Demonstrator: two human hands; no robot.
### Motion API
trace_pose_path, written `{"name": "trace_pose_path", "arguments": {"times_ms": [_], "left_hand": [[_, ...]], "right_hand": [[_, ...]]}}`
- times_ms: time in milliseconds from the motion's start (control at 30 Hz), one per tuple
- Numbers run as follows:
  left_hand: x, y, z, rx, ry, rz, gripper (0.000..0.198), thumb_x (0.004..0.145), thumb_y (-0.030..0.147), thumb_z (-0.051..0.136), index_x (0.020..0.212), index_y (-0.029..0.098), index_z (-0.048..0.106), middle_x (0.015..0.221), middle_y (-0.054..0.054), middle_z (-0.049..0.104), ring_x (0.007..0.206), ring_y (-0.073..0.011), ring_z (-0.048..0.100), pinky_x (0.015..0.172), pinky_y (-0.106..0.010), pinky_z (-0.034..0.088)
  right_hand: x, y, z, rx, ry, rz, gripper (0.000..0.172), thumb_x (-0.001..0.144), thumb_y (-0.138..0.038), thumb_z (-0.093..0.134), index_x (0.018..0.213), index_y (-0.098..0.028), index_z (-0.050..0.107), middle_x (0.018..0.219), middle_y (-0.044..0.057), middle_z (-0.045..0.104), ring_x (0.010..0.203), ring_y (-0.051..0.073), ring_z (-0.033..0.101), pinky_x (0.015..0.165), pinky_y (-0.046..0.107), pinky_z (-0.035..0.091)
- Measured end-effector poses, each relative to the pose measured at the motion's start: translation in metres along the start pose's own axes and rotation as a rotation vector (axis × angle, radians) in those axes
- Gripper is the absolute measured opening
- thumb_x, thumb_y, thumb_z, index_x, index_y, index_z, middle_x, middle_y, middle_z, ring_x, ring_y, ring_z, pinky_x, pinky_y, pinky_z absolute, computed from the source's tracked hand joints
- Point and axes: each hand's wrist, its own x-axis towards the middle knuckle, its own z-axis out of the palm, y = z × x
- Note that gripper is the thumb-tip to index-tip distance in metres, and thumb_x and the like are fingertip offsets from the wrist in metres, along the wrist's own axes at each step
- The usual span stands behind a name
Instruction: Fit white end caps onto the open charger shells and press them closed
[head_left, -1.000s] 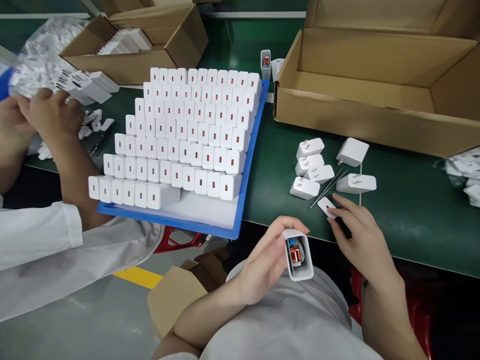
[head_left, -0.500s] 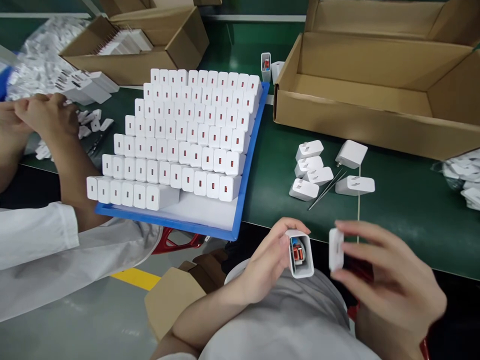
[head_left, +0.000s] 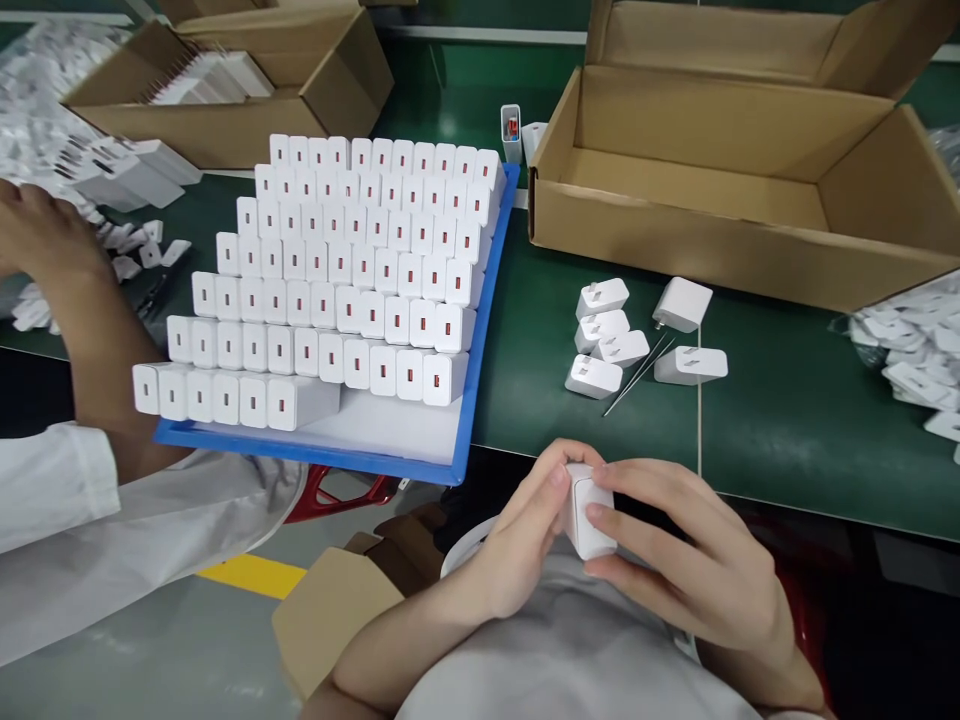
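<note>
Green workbench (head_left: 525, 385); on it, blue-rimmed tray (head_left: 464, 440) overhanging front edge, two open cardboard boxes (head_left: 675, 235), loose white wall chargers (head_left: 592, 377), two thin metal rods (head_left: 636, 377), bagged white plastic parts (head_left: 915, 350) far right.

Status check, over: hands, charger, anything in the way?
Left hand gripping white charger. Right hand holding end cap against it, full seating unclear. Right hand partly hides cap; loose chargers lie beyond on table.
</note>
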Motion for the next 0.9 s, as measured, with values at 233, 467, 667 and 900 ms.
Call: {"name": "trace_pose_path", "arguments": {"times_ms": [233,467,667,900], "left_hand": [[-0.002,0.005,0.002,-0.008,-0.045,0.011,0.039,0.103,0.057,0.04,0.108,0.02,0.055,0.087,0.0,0.047,0.071,-0.0119,0.04,0.067,-0.026,0.033],[-0.001,-0.003,0.002,-0.044,-0.022,0.001,0.04,0.104,0.055,0.038,0.104,0.02,0.056,0.082,0.001,0.042,0.07,-0.0125,0.034,0.065,-0.026,0.03],[-0.003,-0.006,0.002,-0.1,-0.029,0.015,0.038,0.101,0.054,0.045,0.099,0.017,0.056,0.082,0.0,0.045,0.07,-0.0121,0.038,0.064,-0.025,0.032],[-0.002,-0.002,0.004,0.038,-0.037,0.121,0.037,0.098,0.056,0.054,0.102,0.019,0.055,0.078,0.001,0.049,0.067,-0.0109,0.042,0.062,-0.024,0.035]], "right_hand": [[0.005,-0.005,-0.002,-0.033,0.0,-0.046,0.033,0.087,-0.007,0.073,0.119,-0.004,0.066,0.109,0.018,0.072,0.114,0.029,0.067,0.088,0.043,0.065],[0.005,-0.007,0.004,-0.064,0.035,-0.073,0.04,0.092,-0.01,0.069,0.131,-0.007,0.062,0.108,0.016,0.076,0.111,0.029,0.07,0.082,0.045,0.068],[-0.002,-0.009,0.006,-0.147,0.035,-0.097,0.033,0.089,-0.011,0.073,0.121,-0.006,0.068,0.112,0.014,0.077,0.115,0.026,0.07,0.09,0.039,0.067],[-0.007,-0.004,0.015,0.195,0.159,0.058,0.03,0.091,-0.025,0.073,0.118,-0.018,0.063,0.125,0.013,0.069,0.115,0.024,0.067,0.094,0.042,0.061]]}}
